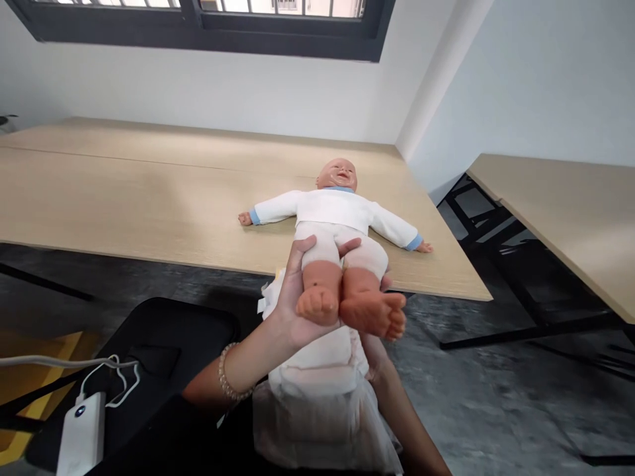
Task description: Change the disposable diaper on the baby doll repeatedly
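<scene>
A baby doll in a white top with blue cuffs lies on its back, arms spread, its legs over the table's front edge and its feet towards me. My left hand, with a beaded bracelet on the wrist, grips the doll's legs from below. Its thumb lies on one thigh, and a finger shows between the legs. Below the feet, an unfolded white diaper hangs in front of my lap. My right hand is at the diaper's right edge, under the doll's foot; its fingers are mostly hidden.
The doll rests on a wooden table against the wall. A second table stands at right, across a gap. At left are a black chair and a white power bank with cables. A dark-framed window is above.
</scene>
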`<state>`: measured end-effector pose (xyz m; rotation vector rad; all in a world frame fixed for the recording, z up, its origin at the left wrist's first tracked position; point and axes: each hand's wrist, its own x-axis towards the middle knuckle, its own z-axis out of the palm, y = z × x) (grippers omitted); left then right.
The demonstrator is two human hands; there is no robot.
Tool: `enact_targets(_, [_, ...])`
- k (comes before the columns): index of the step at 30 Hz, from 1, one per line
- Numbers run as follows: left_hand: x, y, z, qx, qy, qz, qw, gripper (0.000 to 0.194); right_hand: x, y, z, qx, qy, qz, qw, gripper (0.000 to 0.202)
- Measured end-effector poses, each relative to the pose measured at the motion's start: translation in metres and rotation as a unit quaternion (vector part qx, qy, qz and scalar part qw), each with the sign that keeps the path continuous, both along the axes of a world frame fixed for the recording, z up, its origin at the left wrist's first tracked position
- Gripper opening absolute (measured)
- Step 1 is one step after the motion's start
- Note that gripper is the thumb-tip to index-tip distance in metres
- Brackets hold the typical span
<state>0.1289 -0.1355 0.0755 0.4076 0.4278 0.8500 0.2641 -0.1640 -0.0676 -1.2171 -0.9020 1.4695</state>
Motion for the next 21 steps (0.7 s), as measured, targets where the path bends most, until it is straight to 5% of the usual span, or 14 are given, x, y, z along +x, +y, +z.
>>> enact_targets(13, [0.003,0.022,0.04,-0.045,-0.109,0.027,0.993,0.053,-0.018,0.042,0.035,-0.052,0.234,0.063,0.969,0.024])
enact_targets(18, [-0.002,0.034,0.047,-0.025,-0.088,0.021,0.996,0.052,-0.024,0.027,0.027,-0.159,0.259,0.134,0.943,0.04])
enact_targets(21, [-0.003,0.035,0.048,-0.02,-0.087,0.022,0.996,0.051,-0.019,0.025,0.019,-0.168,0.249,0.097,0.949,0.048])
